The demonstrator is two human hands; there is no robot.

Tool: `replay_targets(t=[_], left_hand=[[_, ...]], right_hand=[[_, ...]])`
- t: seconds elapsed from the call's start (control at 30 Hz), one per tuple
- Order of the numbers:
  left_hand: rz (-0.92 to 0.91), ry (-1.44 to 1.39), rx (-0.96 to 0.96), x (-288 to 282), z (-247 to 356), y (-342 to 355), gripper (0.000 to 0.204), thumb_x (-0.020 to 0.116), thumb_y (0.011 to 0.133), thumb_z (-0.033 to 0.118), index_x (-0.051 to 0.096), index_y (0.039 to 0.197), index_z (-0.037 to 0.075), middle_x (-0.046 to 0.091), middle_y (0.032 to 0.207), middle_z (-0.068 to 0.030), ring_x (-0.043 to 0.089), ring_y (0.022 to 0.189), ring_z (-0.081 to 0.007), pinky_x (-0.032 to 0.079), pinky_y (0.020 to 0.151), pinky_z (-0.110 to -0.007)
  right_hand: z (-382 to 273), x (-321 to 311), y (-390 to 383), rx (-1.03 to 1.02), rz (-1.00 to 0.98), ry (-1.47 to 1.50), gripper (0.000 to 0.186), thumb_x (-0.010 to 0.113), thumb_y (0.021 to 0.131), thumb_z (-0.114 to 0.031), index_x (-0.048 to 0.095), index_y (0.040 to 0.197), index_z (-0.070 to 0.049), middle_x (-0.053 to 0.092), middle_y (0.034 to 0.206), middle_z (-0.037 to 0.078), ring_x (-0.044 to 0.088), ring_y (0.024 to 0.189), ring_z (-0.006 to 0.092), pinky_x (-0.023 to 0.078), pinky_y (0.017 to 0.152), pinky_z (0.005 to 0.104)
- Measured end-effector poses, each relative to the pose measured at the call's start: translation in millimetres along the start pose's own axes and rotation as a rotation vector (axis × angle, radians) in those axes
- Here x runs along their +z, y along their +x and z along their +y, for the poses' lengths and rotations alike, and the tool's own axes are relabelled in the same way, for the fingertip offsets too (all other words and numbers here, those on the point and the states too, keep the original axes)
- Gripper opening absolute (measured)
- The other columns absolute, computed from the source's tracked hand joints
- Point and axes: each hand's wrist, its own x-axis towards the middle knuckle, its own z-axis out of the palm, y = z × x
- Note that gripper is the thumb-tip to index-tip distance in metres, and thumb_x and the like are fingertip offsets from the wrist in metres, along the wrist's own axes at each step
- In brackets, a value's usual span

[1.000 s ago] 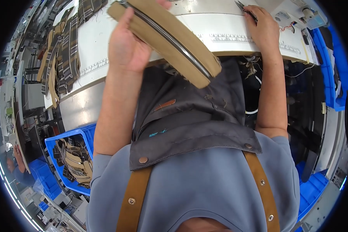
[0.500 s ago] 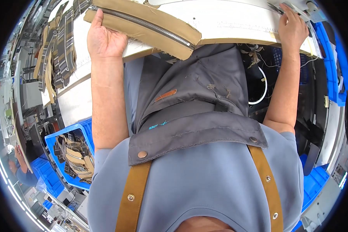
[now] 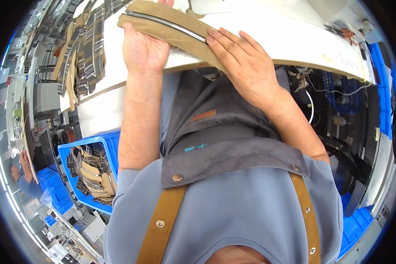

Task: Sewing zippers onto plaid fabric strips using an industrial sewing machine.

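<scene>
nearest the camera is the person's own front: a grey-blue shirt (image 3: 251, 211) crossed by two tan apron straps (image 3: 160, 224), with one dark grey apron bib (image 3: 224, 136) folded over below the table edge. to the left of the body, down by the floor, stands one blue plastic crate (image 3: 81, 147) holding a heap of tan and striped fabric pieces.

two bare forearms rise from the lower part of the view toward the white work table (image 3: 295, 42). the left hand (image 3: 143, 50) sits palm toward the camera, fingers curled around the near edge of one tan zippered fabric piece (image 3: 171, 26) — a closed grasp, thumb side against the cloth. the right hand (image 3: 246, 66) lies flat on the same piece, fingers stretched out and nearly straight, pressing rather than gripping, its fingertips just beside the silver zipper line.

the tan piece lies tilted across the table's near edge, between the two hands, partly overhanging the apron.

further off, a pile of brown-and-white striped fabric pieces (image 3: 90, 46) lies on the table to the left. at far right more blue crates (image 3: 385, 88) stand under the table among cables; their count cannot be told.
</scene>
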Motion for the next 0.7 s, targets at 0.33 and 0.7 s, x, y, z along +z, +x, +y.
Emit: replay_targets(t=[0.33,0.7], left_hand=[[0.377,0.442,0.173,52,-47,-3,0.036,0.056,0.106,0.013,0.052,0.139,-0.001,0.063,0.137,-0.0148,0.063,0.126,-0.0255,0.053,0.109,-0.042],[0.576,0.595,0.262,59,-6,1,0.033,0.069,0.097,0.002,0.060,0.127,-0.005,0.071,0.120,-0.0157,0.071,0.111,-0.0265,0.061,0.099,-0.042]], right_hand=[[-7,-33,5,0.765,-0.047,1.715,0.040,0.046,0.112,-0.026,0.056,0.136,0.004,0.073,0.114,0.014,0.074,0.097,0.0234,0.060,0.095,0.0391],[-17,-15,-18,1.038,-0.039,2.079,0.046,0.045,0.112,-0.028,0.049,0.138,0.010,0.067,0.127,0.021,0.071,0.113,0.0263,0.061,0.097,0.0476]])
